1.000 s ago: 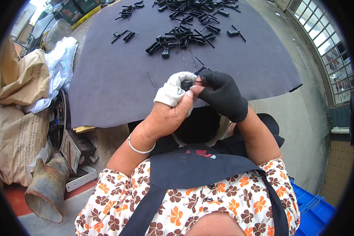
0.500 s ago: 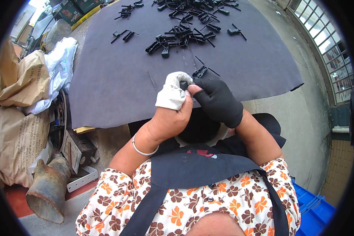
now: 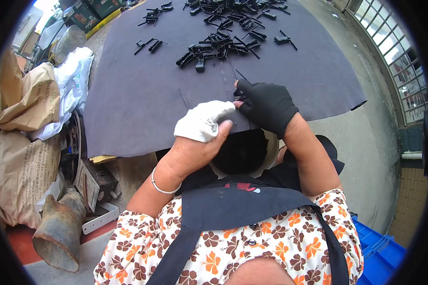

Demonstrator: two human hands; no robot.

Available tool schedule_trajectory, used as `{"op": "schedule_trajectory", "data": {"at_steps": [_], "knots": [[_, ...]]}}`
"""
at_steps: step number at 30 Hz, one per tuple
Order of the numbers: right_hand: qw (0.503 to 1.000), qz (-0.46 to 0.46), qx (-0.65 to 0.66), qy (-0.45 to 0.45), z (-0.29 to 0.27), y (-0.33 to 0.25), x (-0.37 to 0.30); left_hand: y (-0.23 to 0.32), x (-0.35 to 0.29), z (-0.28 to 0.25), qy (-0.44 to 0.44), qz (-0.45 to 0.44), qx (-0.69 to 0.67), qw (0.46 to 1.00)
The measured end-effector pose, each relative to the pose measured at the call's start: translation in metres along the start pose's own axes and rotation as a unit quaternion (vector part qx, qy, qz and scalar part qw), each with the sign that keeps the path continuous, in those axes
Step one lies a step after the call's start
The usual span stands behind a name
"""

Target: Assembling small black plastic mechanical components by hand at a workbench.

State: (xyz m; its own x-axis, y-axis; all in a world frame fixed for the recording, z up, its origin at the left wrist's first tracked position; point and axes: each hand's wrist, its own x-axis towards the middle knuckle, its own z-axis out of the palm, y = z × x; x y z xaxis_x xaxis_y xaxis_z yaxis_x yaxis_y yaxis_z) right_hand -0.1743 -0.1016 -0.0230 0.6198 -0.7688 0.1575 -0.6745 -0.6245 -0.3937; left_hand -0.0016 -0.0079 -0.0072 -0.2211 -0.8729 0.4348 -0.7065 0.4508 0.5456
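Note:
My right hand (image 3: 267, 105), in a black fingerless glove, is closed on a small black plastic part (image 3: 241, 74) near the front edge of the cloth-covered table (image 3: 138, 109). A thin rod of the part sticks up past the fingers; the rest is mostly hidden. My left hand (image 3: 202, 126), in a white glove with its thumb bare, is just left of it over the table's edge. Its fingers stretch toward the right hand, the thumb stands apart, and nothing shows in it. Farther back lies a pile of similar black parts (image 3: 218, 42).
A pale-rimmed bucket (image 3: 272, 148) with a dark inside stands between my knees, below the table edge. At left are brown paper sacks (image 3: 26, 166), a white plastic bag (image 3: 73, 71) and a rusty pipe (image 3: 59, 232). A blue crate (image 3: 380, 251) is at lower right.
My hands have parted. The left has shifted left and slightly down, its fingers loosened from the dark piece it held. The right has moved up onto the part lying at the front of the table.

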Motion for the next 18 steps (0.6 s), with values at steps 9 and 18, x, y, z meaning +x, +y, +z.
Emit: {"op": "schedule_trajectory", "data": {"at_steps": [9,18], "knots": [[0.875,-0.041,0.477,-0.072,-0.02,-0.006,-0.014,-0.013,0.011,0.003,0.009,-0.278,-0.453,0.847],[0.899,-0.038,0.426,0.094,0.005,-0.009,-0.011,-0.008,0.012,0.004,-0.058,-0.273,-0.59,0.757]]}}
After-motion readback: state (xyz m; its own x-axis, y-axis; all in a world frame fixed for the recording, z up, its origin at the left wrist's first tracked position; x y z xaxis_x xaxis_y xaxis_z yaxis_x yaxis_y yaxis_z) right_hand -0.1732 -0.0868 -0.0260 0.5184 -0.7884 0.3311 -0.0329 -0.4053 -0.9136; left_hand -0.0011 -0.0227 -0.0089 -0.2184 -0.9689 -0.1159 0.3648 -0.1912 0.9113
